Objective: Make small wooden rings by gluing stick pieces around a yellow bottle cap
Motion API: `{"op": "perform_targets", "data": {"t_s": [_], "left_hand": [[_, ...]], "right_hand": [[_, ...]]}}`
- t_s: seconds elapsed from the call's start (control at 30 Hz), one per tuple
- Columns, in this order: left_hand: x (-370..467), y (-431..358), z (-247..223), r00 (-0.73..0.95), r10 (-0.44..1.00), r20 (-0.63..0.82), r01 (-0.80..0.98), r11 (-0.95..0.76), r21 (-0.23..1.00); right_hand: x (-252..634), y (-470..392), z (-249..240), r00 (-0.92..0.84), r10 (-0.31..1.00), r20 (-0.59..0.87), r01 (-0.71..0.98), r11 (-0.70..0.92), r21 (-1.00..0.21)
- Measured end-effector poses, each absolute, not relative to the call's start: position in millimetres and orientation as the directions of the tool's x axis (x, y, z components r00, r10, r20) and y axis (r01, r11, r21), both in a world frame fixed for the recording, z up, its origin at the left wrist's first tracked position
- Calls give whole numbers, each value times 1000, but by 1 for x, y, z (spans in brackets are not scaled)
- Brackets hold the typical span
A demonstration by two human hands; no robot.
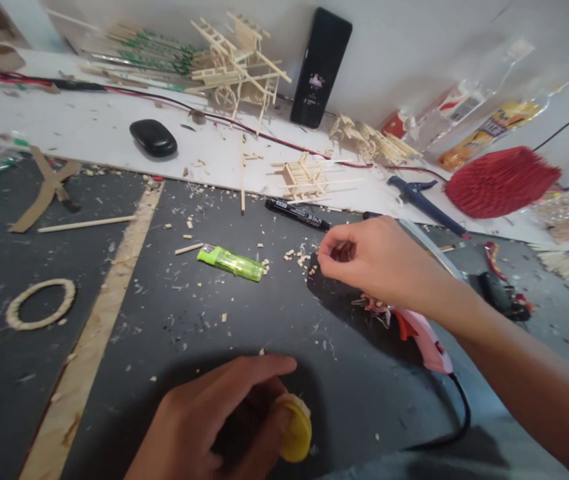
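Note:
My left hand (224,407), low in the view, grips a round yellow disc (298,435) with a pale, wood-coloured edge along its top. The fingers hide the rest of that disc. My right hand (359,257) is over the right middle of the table, thumb and forefinger curled together; whether something tiny is between them I cannot make out. Small cut wood bits (298,259) lie just left of its fingertips. Below my right wrist rests a pink hot glue gun (427,343) with a red trigger. A green lighter (231,262) lies between the hands, farther back.
A black marker (297,213), a wooden ring (41,305) and a cardboard cross (49,189) lie around. Behind are stick models (239,67), a phone (321,67) leaning on the wall, a black case (153,137), blue-handled cutters (427,203) and a red folded-paper piece (501,181).

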State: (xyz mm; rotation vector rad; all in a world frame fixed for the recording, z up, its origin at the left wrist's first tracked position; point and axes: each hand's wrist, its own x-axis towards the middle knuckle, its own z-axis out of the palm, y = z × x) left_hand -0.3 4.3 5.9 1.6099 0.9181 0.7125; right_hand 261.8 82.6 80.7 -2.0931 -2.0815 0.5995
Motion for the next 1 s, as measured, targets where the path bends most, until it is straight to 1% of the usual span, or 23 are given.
{"op": "perform_targets", "data": {"t_s": [0.07, 0.13, 0.2, 0.3, 0.37, 0.43, 0.5, 0.6, 0.73, 0.87, 1.0], "left_hand": [[-1, 4, 8, 527, 848, -53, 207, -68, 976], [-1, 3, 9, 536, 839, -88, 206, -29, 978], [-1, 2, 10, 545, 830, -121, 194, 15, 981], [-1, 1, 11, 549, 826, -128, 143, 59, 988], [-1, 1, 13, 535, 836, -124, 126, 66, 990], [-1, 1, 15, 507, 854, -120, 136, 58, 989], [-2, 1, 17, 479, 871, -104, 152, 35, 988], [-1, 1, 19, 443, 894, -72, 160, 0, 987], [2, 3, 22, 431, 901, -46, 152, -22, 988], [3, 5, 27, 434, 900, -40, 148, -27, 989], [1, 5, 26, 408, 913, 7, 163, -81, 983]], "right_hand": [[264, 74, 90, 4, 970, -242, 839, -135, -528], [267, 58, 99, 13, 953, -301, 716, -219, -663], [267, 37, 106, 21, 953, -304, 611, -252, -751], [258, -1, 105, 75, 965, -250, 447, -257, -857], [247, -26, 95, 122, 953, -278, 311, -302, -901], [235, -45, 80, 161, 924, -348, 153, -372, -916], [224, -59, 64, 216, 895, -391, 27, -406, -914], [212, -68, 45, 268, 882, -387, -107, -372, -922], [204, -70, 34, 238, 895, -377, -284, -307, -908], [199, -71, 30, 213, 885, -413, -332, -332, -883], [195, -72, 27, 213, 875, -434, -351, -346, -870]]}}
